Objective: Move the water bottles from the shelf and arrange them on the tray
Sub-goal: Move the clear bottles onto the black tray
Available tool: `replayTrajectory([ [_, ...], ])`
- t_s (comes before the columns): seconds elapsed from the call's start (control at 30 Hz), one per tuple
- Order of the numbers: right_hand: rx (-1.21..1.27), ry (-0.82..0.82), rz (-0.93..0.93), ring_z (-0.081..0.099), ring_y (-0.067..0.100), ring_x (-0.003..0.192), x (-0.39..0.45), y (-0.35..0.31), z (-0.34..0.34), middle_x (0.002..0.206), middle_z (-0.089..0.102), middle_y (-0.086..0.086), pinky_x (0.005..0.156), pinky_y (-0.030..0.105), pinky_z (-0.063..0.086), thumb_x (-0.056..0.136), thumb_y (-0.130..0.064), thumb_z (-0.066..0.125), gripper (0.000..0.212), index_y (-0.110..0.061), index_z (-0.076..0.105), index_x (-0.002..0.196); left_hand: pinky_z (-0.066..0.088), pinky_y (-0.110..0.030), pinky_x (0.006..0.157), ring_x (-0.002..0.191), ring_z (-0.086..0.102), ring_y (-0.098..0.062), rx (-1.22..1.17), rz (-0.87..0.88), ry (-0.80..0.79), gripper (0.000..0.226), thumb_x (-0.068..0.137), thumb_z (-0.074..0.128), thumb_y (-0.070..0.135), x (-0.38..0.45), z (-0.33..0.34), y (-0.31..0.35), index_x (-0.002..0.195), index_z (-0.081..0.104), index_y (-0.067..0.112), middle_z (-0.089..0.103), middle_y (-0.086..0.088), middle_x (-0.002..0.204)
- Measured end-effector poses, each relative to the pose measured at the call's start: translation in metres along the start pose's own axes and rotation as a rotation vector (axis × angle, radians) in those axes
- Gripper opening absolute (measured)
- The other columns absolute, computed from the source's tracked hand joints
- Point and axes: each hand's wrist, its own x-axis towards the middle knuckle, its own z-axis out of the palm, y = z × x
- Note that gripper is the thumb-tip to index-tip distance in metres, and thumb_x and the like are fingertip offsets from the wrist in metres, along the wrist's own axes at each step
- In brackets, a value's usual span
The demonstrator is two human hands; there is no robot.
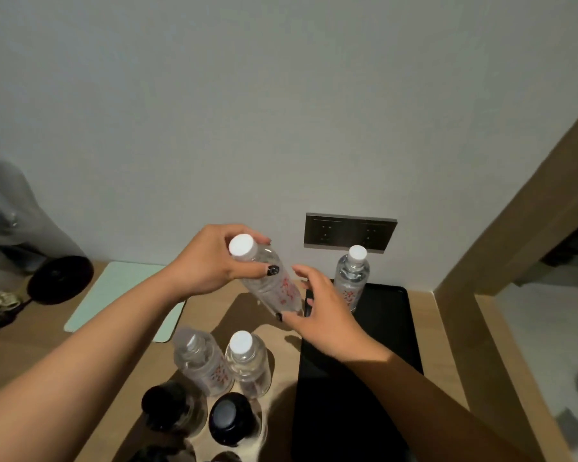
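Note:
My left hand [211,261] grips a clear water bottle [274,288] near its white cap, holding it tilted in the air above the wooden shelf. My right hand [324,311] holds the same bottle's lower end, thumb and fingers curled around its base. A second white-capped bottle [351,278] stands upright at the far end of the black tray [387,328]. Two more clear bottles [202,361] [247,365] stand side by side on the wooden shelf [214,308], left of the tray.
Two dark-capped bottles [229,418] [169,406] stand nearer to me. A pale green mat [121,295] lies to the left, with a black round stand [60,278] beyond it. A dark socket plate [349,233] is on the wall. A wooden frame [514,211] rises on the right.

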Motion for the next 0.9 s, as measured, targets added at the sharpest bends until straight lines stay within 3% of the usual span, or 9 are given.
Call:
replayTrajectory([
  [0.17,0.095,0.086,0.104,0.046,0.003,0.126,-0.017,0.027,0.000,0.136,0.049,-0.012,0.107,0.034,0.041,0.074,-0.022,0.077,0.081,-0.035,0.034,0.141,0.058,-0.046,0.082,0.097,0.071,-0.020,-0.140,-0.021,-0.143,0.037,0.063,0.087,0.010,0.012,0.048,0.016,0.085,0.058,0.007,0.075,-0.010,0.097],
  [0.27,0.063,0.137,0.170,0.056,0.004,0.114,-0.036,0.052,-0.004,0.123,0.059,-0.008,0.102,0.035,0.048,0.071,-0.025,0.078,0.064,-0.031,0.048,0.127,0.054,-0.055,0.086,0.102,0.068,-0.033,-0.128,0.008,-0.249,0.041,0.058,0.090,0.022,0.020,0.083,0.014,0.081,0.057,0.010,0.073,-0.019,0.095],
  [0.37,-0.069,0.289,0.186,0.063,0.006,0.097,-0.050,0.079,-0.005,0.107,0.066,-0.004,0.086,0.030,0.056,0.073,-0.046,0.070,0.050,-0.021,0.058,0.114,0.057,-0.045,0.085,0.098,0.069,-0.020,-0.040,0.048,-0.390,0.037,0.064,0.087,0.020,0.027,0.108,0.012,0.088,0.061,0.015,0.073,-0.007,0.099],
  [0.43,-0.077,0.327,0.220,0.063,0.006,0.092,-0.052,0.092,-0.013,0.103,0.065,-0.005,0.081,0.028,0.057,0.074,-0.039,0.073,0.043,-0.022,0.058,0.111,0.058,-0.033,0.083,0.094,0.069,-0.014,-0.072,0.060,-0.431,0.036,0.067,0.085,0.013,0.033,0.120,0.015,0.096,0.064,0.014,0.072,-0.003,0.099],
  [0.53,0.030,0.400,0.314,0.062,0.002,0.086,-0.050,0.106,-0.030,0.100,0.063,-0.010,0.069,0.021,0.055,0.073,-0.030,0.079,0.043,-0.030,0.052,0.106,0.056,-0.023,0.076,0.086,0.070,-0.013,-0.202,0.102,-0.173,0.027,0.070,0.082,0.012,0.045,0.131,0.025,0.092,0.066,0.015,0.073,-0.004,0.091],
  [0.6,0.089,0.478,0.378,0.056,-0.003,0.078,-0.045,0.120,-0.041,0.092,0.058,-0.013,0.062,0.010,0.043,0.071,-0.022,0.082,0.045,-0.034,0.048,0.097,0.054,-0.019,0.073,0.084,0.066,-0.006,-0.140,0.152,0.064,0.024,0.074,0.081,0.018,0.059,0.135,0.026,0.090,0.063,0.021,0.070,0.004,0.090],
  [0.67,0.088,0.562,0.430,0.053,0.001,0.081,-0.039,0.134,-0.050,0.093,0.056,-0.012,0.067,0.010,0.039,0.068,-0.015,0.084,0.051,-0.033,0.045,0.096,0.050,-0.016,0.075,0.091,0.061,-0.004,-0.021,0.176,0.130,0.030,0.076,0.079,0.019,0.071,0.139,0.024,0.098,0.059,0.025,0.064,0.007,0.099],
  [0.8,0.112,0.613,0.504,0.052,0.011,0.104,-0.021,0.160,-0.064,0.117,0.058,0.000,0.082,0.020,0.040,0.065,-0.012,0.083,0.066,-0.017,0.048,0.120,0.044,-0.021,0.092,0.109,0.052,-0.005,0.159,0.153,-0.031,0.054,0.075,0.078,0.018,0.090,0.153,0.009,0.122,0.052,0.023,0.055,0.003,0.122],
  [0.9,0.101,0.608,0.488,0.057,0.014,0.105,-0.004,0.168,-0.070,0.118,0.061,0.000,0.082,0.019,0.040,0.067,-0.017,0.082,0.063,-0.015,0.051,0.122,0.040,-0.017,0.090,0.110,0.049,-0.006,0.216,0.151,-0.096,0.059,0.075,0.078,0.017,0.096,0.167,0.001,0.126,0.050,0.022,0.054,0.004,0.124],
])
